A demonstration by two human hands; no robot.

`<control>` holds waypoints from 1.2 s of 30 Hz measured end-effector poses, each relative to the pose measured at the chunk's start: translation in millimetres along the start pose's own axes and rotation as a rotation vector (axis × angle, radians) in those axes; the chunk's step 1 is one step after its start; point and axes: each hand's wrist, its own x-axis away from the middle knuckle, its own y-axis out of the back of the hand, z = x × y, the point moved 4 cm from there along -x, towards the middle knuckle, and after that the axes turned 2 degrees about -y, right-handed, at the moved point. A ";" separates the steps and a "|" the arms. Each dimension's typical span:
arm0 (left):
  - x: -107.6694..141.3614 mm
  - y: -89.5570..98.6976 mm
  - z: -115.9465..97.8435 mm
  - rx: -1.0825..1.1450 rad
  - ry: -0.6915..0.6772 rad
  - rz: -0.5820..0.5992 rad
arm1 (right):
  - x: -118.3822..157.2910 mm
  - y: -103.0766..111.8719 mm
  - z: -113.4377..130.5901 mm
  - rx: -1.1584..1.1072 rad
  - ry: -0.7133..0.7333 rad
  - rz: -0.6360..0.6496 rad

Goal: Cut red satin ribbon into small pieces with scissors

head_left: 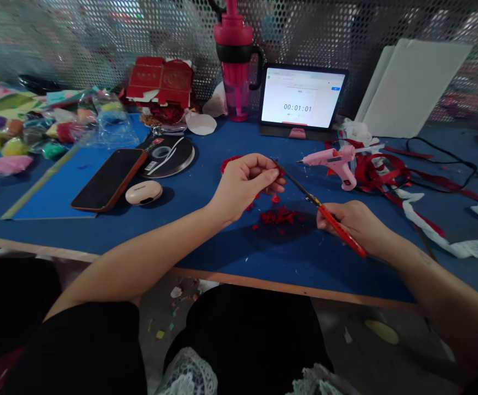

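My right hand [352, 222] is closed round the red handles of a pair of scissors [340, 227], whose dark blades point up and left. The blade tips reach the fingertips of my left hand [249, 184]. That hand is closed in a pinch on a small piece of red material [280, 172], mostly hidden by the fingers. Small red scraps [279, 215] lie on the blue table below and between the hands. Behind my left hand, a red pile [229, 163] is partly covered.
A pink glue gun [333, 163] and red ribbon [381, 171] lie at right. Behind stand a tablet [302, 101] and a pink bottle [237, 71]. Leftward are a phone [109, 180], a small case [144, 192], a black spool [167, 156] and bagged colourful lumps [15, 147].
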 end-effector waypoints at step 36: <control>-23.3 30.6 8.5 -0.484 -0.265 -0.054 | -1.4 5.2 -15.2 -0.538 0.046 -0.151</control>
